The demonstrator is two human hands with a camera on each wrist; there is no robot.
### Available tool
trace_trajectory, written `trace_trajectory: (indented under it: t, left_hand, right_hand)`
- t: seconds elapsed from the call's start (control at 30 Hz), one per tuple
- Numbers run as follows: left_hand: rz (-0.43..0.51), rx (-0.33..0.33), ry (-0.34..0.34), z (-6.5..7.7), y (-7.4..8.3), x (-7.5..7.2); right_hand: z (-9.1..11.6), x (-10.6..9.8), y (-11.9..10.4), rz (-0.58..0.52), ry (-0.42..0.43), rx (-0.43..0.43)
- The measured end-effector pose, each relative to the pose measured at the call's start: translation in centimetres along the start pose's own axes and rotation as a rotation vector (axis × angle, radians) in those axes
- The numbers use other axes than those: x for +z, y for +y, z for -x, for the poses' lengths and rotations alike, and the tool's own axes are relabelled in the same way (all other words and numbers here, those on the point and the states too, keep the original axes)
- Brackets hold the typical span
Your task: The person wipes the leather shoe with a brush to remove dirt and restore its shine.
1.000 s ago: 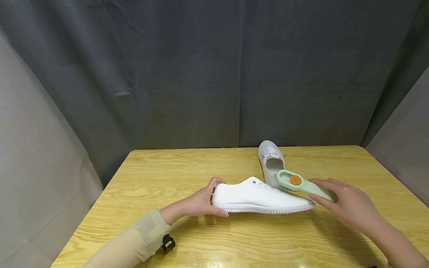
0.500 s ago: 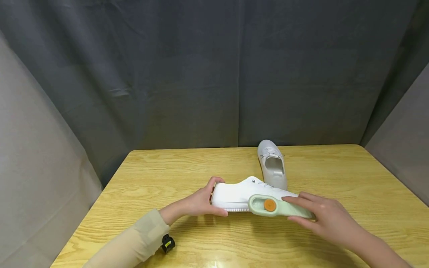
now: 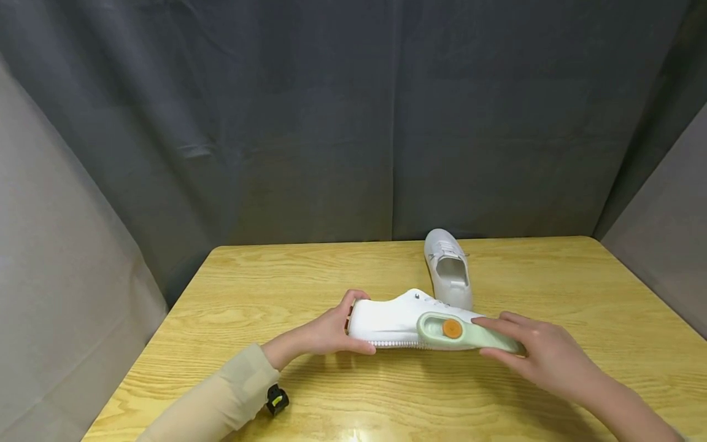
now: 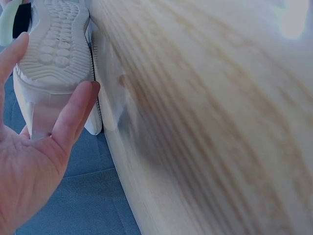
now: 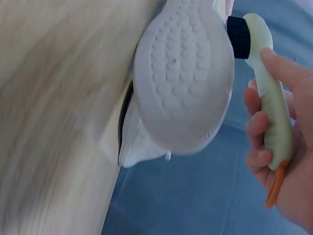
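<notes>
My left hand (image 3: 331,329) grips a white lace-up shoe (image 3: 386,319) by its heel, thumb along the sole edge, toe pointing right. The textured sole (image 5: 178,63) shows in both wrist views. In my right hand (image 3: 547,356) is a pale green shoe brush (image 3: 472,336) with an orange button, fingers wrapped around the handle. Its dark bristles (image 5: 238,37) meet the side of the shoe in the right wrist view. An orange loop (image 5: 276,186) hangs from the handle's end. Behind the held shoe stands a second white shoe (image 3: 444,264), its opening facing up.
All of this is over a wood-grain table (image 3: 276,276). A dark grey curtain (image 3: 309,123) rises behind the far edge, with pale fabric panels (image 3: 66,258) at the sides. A small black device (image 3: 277,400) sits at my left wrist.
The brush has come from above the toe, down and left onto the near side of the shoe, then slid slightly back right. The left hand and the shoe have stayed nearly still.
</notes>
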State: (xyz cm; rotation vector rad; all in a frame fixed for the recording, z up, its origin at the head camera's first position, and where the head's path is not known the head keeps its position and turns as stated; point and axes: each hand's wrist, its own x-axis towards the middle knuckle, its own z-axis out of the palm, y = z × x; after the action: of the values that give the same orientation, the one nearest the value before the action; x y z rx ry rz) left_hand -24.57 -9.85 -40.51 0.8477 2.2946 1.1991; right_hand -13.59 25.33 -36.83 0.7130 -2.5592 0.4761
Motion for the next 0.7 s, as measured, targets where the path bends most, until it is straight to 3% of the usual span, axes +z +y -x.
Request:
trace_trajectory:
  t: [0.4,0.53,0.7]
  left_hand:
    - [-0.01,0.026,-0.013,0.0,-0.1,0.0]
    - [-0.013,0.024,-0.015,0.0,-0.2,0.0]
    - [-0.015,0.014,-0.011,0.0,-0.1,-0.1]
  right_hand:
    - [1.4,-2.2,4.3,0.04,-0.059,0.327]
    - [1.5,-2.6,3.9,0.026,-0.028,0.301]
    - [1.0,-2.6,1.7,0.03,0.009,0.16]
